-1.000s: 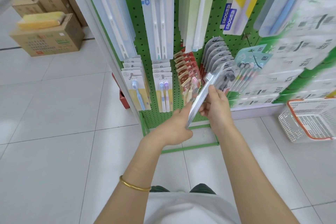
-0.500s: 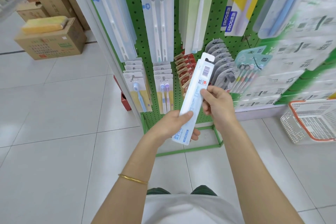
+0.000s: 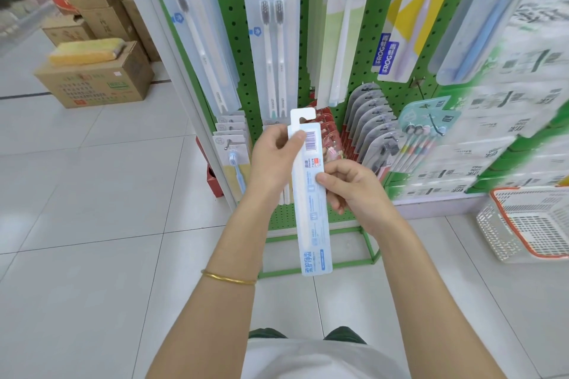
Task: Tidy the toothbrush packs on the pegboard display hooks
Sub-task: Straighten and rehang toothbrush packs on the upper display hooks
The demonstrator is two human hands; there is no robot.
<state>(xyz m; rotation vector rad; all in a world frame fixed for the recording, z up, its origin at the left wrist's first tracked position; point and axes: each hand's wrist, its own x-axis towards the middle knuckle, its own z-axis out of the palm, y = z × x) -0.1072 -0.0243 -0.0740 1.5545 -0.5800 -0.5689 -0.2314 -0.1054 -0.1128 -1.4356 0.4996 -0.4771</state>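
The toothbrush pack [image 3: 311, 194] stands upright, barcode side out, before the green pegboard [image 3: 243, 71]. The left hand [image 3: 274, 160] pinches its top; the right hand [image 3: 351, 191] pinches its right edge lower down.

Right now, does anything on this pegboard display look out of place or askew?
Only the long white-and-blue toothbrush pack: it is not hung, but held upright between the left hand and right hand, barcode side toward the camera.

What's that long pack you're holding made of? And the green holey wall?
The toothbrush pack looks like thin card, matte, with a barcode printed flat on it. The pegboard is probably painted metal: smooth green, evenly punched holes.
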